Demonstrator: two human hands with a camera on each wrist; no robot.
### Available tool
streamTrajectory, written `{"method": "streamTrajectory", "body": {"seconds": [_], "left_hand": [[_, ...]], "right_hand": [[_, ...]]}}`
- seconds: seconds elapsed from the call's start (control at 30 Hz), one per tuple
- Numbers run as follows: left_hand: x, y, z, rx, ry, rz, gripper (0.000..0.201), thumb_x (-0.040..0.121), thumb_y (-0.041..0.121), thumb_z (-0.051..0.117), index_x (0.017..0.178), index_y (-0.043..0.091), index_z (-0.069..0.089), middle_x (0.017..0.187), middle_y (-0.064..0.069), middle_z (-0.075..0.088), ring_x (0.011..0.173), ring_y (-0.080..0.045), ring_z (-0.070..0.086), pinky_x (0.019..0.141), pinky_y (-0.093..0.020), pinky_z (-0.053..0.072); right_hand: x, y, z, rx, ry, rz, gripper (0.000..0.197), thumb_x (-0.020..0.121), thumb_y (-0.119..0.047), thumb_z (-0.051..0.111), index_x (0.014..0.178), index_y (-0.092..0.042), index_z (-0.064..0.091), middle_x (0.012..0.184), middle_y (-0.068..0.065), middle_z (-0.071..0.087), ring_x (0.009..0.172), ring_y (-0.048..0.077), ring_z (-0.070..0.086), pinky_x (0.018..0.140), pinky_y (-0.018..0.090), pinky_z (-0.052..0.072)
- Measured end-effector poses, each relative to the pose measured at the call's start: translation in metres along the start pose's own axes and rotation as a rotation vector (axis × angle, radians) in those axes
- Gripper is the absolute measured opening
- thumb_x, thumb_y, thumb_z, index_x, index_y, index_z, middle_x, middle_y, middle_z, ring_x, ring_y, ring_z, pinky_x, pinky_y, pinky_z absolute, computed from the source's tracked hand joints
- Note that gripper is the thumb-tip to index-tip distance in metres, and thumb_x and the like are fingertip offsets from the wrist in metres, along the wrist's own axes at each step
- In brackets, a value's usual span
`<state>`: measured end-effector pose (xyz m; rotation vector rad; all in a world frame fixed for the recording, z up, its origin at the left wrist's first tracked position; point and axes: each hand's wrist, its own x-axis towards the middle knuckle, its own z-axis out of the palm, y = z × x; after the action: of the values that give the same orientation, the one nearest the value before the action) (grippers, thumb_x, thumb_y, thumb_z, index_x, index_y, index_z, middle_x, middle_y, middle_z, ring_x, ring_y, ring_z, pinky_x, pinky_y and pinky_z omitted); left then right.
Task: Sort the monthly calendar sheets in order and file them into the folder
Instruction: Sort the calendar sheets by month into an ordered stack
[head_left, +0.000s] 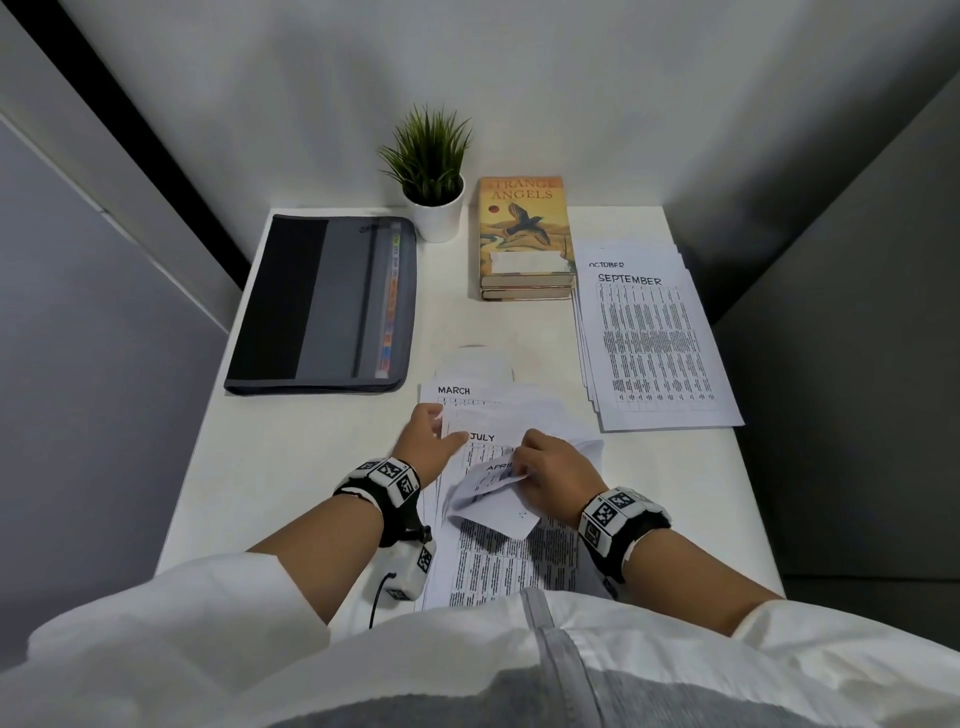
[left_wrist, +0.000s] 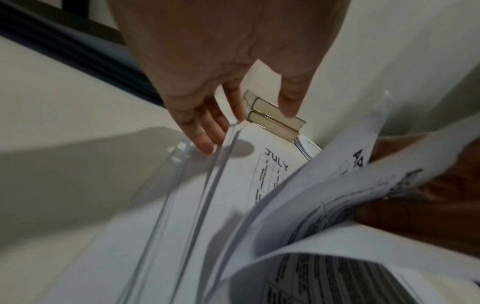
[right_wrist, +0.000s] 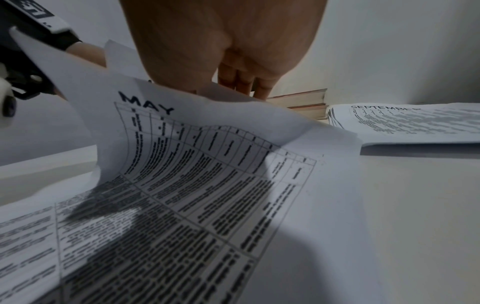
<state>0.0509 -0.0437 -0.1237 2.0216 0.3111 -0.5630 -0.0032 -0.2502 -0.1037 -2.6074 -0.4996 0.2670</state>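
Two hands are working over a loose pile of calendar sheets at the near edge of the white desk (head_left: 291, 467). The right hand (head_left: 558, 470) is pinching the curled APRIL sheet (head_left: 493, 480) between thumb and fingers, bending it up off the pile; the right wrist view is showing a MAY sheet (right_wrist: 197, 164) arching just under that hand. The left hand (head_left: 428, 441) is lying with fingers (left_wrist: 205, 142) straight and spread, their tips resting on the upper left edges of the sheets, beside the JULY sheet (head_left: 480, 441). A MARCH sheet (head_left: 457, 395) is sticking out at the far side of the pile. Well apart, at the right of the desk, a fanned stack is lying flat with the SEPTEMBER sheet (head_left: 654, 343) on top and an OCTOBER sheet (head_left: 623, 260) peeking out behind it. The dark grey folder (head_left: 322, 306) is lying closed at the far left. Two stacked books (head_left: 524, 234) and a small potted plant (head_left: 434, 171) are standing along the back.
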Motion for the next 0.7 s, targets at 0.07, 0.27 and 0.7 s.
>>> {"method": "streamTrajectory", "body": {"seconds": [0.07, 0.27, 0.7], "left_hand": [[0.003, -0.003, 0.003, 0.041, -0.015, -0.016, 0.033, 0.088, 0.026, 0.068, 0.114, 0.017, 0.05, 0.1, 0.006, 0.054, 0.093, -0.014, 0.054, 0.084, -0.024, 0.041], [0.002, -0.002, 0.004, 0.106, -0.048, 0.079, 0.019, 0.09, 0.023, 0.065, 0.073, 0.015, 0.063, 0.063, 0.01, 0.059, 0.062, -0.013, 0.054, 0.056, -0.016, 0.04], [-0.001, 0.008, 0.006, 0.067, -0.015, 0.072, 0.036, 0.092, 0.03, 0.063, 0.071, 0.007, 0.045, 0.069, -0.011, 0.038, 0.065, -0.019, 0.034, 0.062, -0.029, 0.026]], "right_hand": [[-0.001, -0.001, 0.0, 0.029, -0.006, -0.001, 0.004, 0.081, -0.01, 0.063, 0.084, -0.008, 0.065, 0.094, 0.006, 0.055, 0.078, 0.029, 0.055, 0.055, 0.031, 0.042], [0.002, 0.004, 0.004, 0.053, -0.004, -0.013, 0.006, 0.082, -0.014, 0.065, 0.083, -0.008, 0.068, 0.138, 0.01, 0.049, 0.099, 0.029, 0.059, 0.078, 0.033, 0.048], [-0.002, 0.005, 0.006, 0.044, 0.072, -0.034, 0.006, 0.074, -0.007, 0.069, 0.077, -0.011, 0.067, 0.083, 0.004, 0.061, 0.089, 0.027, 0.052, 0.068, 0.036, 0.047]]}}
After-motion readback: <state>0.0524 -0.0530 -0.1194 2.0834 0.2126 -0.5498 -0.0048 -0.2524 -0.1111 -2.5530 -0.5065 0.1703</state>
